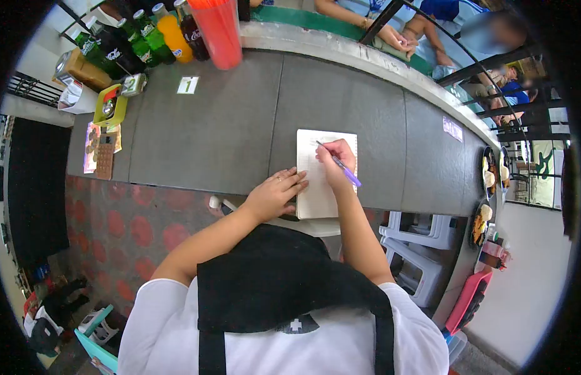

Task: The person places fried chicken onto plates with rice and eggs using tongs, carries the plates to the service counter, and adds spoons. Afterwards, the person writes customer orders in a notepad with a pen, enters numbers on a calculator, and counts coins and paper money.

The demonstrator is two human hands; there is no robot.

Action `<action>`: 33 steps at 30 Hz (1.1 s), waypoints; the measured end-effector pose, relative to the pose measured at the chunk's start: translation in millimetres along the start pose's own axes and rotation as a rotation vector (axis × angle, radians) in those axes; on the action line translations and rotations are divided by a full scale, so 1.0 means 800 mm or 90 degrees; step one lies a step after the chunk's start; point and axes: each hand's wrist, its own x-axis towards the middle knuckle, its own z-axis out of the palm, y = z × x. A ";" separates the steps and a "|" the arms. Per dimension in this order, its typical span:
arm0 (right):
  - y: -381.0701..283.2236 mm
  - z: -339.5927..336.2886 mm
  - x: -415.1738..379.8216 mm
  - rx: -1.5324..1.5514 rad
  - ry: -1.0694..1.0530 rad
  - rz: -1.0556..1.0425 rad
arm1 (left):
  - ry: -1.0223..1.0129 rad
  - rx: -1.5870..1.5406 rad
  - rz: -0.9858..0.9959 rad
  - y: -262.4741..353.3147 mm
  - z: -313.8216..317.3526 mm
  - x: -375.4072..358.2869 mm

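Grey counter (240, 125) is carrying a white notepad (315, 187), number card 1 (188, 85), soda bottles (146, 37), a red cup stack (218, 31), a yellow tray (112, 106) and food plates (488, 175).

A white card (188, 85) lying on the grey counter (240, 125) shows the number 1. Just left of it, a small tilted tag (134, 84) by the bottles shows a 2. One dark soda bottle (191, 31) carries a red label with white script, too small to read. A purple sticker (453, 129) near the counter's far edge has print that is too blurred to read.
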 end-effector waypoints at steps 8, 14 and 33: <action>0.021 0.026 0.024 -0.136 0.032 -0.152 | -0.001 0.003 0.017 -0.005 -0.001 0.004; 0.013 0.029 0.024 -0.187 0.032 -0.157 | 0.010 -0.003 0.025 -0.008 0.001 0.004; 0.020 0.030 0.030 -0.275 0.041 -0.145 | 0.009 0.000 0.027 -0.011 0.000 0.010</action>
